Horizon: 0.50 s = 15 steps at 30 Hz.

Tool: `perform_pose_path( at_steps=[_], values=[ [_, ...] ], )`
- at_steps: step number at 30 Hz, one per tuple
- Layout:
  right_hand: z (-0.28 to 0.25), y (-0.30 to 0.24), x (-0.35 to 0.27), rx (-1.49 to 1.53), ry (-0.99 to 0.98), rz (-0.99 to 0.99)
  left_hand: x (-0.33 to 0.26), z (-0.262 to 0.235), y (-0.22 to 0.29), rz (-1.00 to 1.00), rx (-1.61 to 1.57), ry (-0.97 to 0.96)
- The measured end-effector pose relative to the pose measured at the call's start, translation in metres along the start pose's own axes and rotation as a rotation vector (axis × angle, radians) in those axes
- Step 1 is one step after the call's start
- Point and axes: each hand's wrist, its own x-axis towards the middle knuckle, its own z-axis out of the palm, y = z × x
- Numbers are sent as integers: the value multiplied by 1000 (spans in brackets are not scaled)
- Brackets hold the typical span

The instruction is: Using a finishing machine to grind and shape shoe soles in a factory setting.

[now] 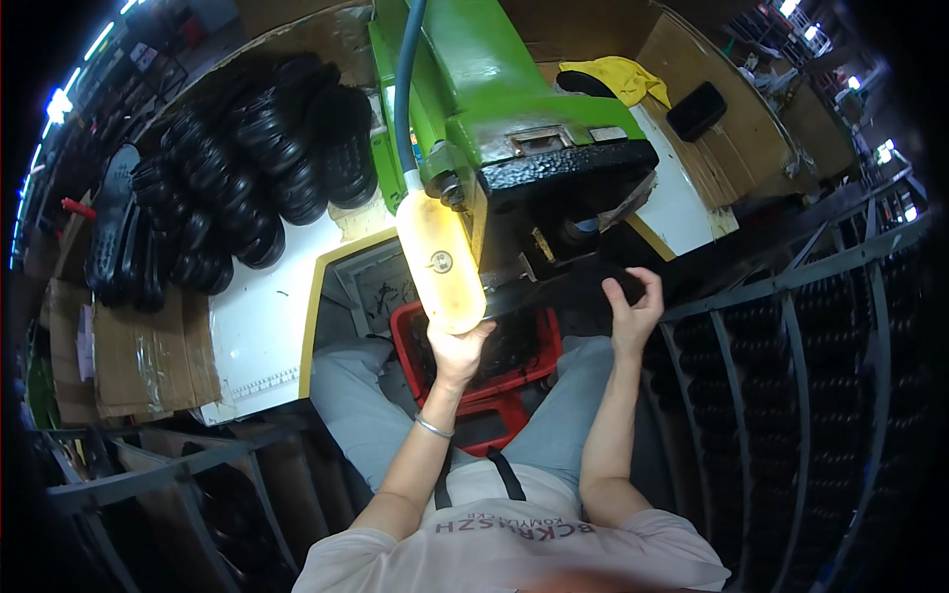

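I sit at a green press machine (474, 89). My left hand (460, 351) reaches up under a yellowish translucent cover (442, 262) on the machine's front, and its fingers are partly hidden behind it. My right hand (633, 301) grips a black rubber shoe sole (603, 282) lying on the machine's bed, just below the black press head (568, 163). A red plastic crate (405, 331) with black scraps stands between my knees under the bed.
A heap of black soles (237, 168) lies on the white table (252, 326) at left, beside cardboard (138, 346). A yellow cloth (623, 79) and a black pad (697, 109) rest at back right. A metal rack (830, 376) holding black soles stands to my right.
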Motion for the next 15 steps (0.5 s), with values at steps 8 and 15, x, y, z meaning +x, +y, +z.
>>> perform_pose_path(
  at_steps=[8, 15],
  values=[
    [27, -77, 7, -118, -156, -251, -2, -44, 37, -95, -404, 44],
    [64, -60, -36, 201, -337, -202, -2, -79, 68, -39, -726, -27]
  ],
)
